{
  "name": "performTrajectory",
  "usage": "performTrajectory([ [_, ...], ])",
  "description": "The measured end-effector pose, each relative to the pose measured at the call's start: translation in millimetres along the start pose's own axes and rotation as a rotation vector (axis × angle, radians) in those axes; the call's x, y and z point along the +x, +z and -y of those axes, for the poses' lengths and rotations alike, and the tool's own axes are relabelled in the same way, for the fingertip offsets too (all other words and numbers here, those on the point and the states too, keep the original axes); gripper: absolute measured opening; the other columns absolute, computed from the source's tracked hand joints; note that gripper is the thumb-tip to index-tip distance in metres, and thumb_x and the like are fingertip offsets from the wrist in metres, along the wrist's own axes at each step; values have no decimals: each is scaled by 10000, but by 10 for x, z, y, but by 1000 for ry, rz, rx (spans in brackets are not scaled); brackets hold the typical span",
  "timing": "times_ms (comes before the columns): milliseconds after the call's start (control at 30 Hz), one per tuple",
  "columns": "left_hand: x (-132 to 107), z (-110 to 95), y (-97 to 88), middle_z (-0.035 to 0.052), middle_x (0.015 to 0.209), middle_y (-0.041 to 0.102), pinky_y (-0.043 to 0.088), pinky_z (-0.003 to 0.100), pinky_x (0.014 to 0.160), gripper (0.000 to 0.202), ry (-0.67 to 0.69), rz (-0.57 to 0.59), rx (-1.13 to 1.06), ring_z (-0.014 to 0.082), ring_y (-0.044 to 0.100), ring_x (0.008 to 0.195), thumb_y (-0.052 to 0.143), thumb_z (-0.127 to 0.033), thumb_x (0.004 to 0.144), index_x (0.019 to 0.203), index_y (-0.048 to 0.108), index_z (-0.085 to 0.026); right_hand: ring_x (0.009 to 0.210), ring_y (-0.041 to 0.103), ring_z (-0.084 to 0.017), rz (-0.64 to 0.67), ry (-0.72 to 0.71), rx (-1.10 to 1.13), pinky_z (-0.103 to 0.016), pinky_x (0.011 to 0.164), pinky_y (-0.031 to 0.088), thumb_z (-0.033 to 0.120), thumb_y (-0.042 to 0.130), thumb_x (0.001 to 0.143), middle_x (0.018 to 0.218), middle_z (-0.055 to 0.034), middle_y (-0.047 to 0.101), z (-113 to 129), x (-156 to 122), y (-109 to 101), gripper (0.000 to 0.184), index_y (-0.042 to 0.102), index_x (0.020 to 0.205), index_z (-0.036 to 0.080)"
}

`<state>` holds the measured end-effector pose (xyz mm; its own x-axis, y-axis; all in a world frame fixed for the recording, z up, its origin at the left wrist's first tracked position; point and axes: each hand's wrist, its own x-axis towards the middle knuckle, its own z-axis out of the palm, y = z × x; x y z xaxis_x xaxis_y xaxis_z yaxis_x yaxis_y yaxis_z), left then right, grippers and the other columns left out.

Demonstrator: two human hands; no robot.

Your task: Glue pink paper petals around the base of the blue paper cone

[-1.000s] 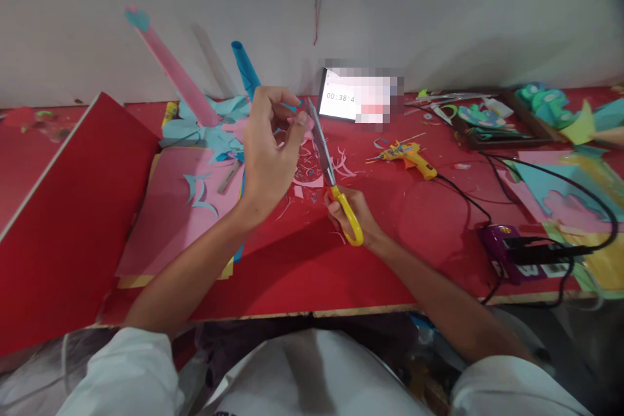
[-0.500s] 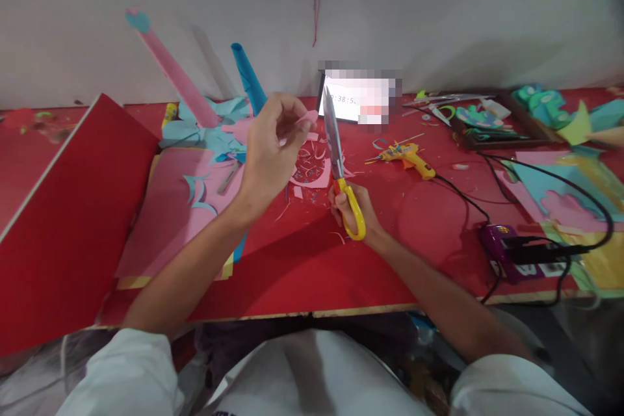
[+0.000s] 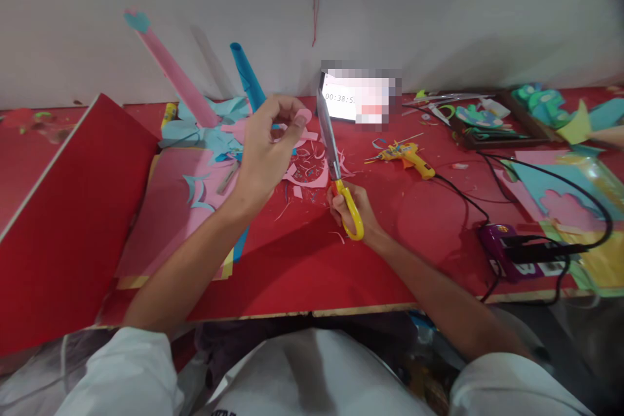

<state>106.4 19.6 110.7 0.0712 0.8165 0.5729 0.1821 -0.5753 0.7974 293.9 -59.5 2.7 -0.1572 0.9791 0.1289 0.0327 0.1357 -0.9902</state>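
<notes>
My left hand point(image 3: 270, 143) pinches a small rounded piece of pink paper point(image 3: 304, 116) between thumb and fingertips, raised over the table. My right hand point(image 3: 355, 208) grips a pair of scissors point(image 3: 336, 166) with yellow handles. Their blades look closed and point up and away, just right of the pink piece and apart from it. Below and between the hands lie pink paper scraps point(image 3: 319, 177) and thin trimmings on the red tabletop point(image 3: 302, 260).
A yellow glue gun point(image 3: 412, 159) with a black cord lies to the right, near a purple power box point(image 3: 507, 253). Behind stands a lit screen point(image 3: 341, 101). Pink sheets point(image 3: 160, 208), a blue paper tube point(image 3: 247, 78) and a red board point(image 3: 82, 221) are at left; a tray point(image 3: 517, 133) sits back right.
My left hand has shifted slightly left with the pink piece, which now shows a rounder face. The scissor blades have tipped a little to the left.
</notes>
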Motion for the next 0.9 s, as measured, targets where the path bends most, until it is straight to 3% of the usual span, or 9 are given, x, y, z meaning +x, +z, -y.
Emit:
performTrajectory([
  [300,6,25,-5,16,883,688,552,317,652,240,-20,21,-46,170,672,794,743,-489,972,957,626,-280,577,358,-112,7,17,-33,-269,497,288,974,570,785,648,42,409,7,-10,-18,745,505,751,233],
  [500,6,35,-7,14,852,641,496,327,613,249,25,9,-45,168,613,747,753,-466,973,899,609,-277,612,420,-114,46,-31,-38,-273,539,343,1006,460,810,739,22,504,-10,13,26,791,565,875,224],
  [900,-39,34,50,-1,865,647,556,289,684,206,-3,19,-36,139,648,770,741,-422,969,953,606,-268,614,418,-120,92,-3,-49,-271,535,339,957,488,855,710,26,478,47,-43,19,737,551,869,223],
])
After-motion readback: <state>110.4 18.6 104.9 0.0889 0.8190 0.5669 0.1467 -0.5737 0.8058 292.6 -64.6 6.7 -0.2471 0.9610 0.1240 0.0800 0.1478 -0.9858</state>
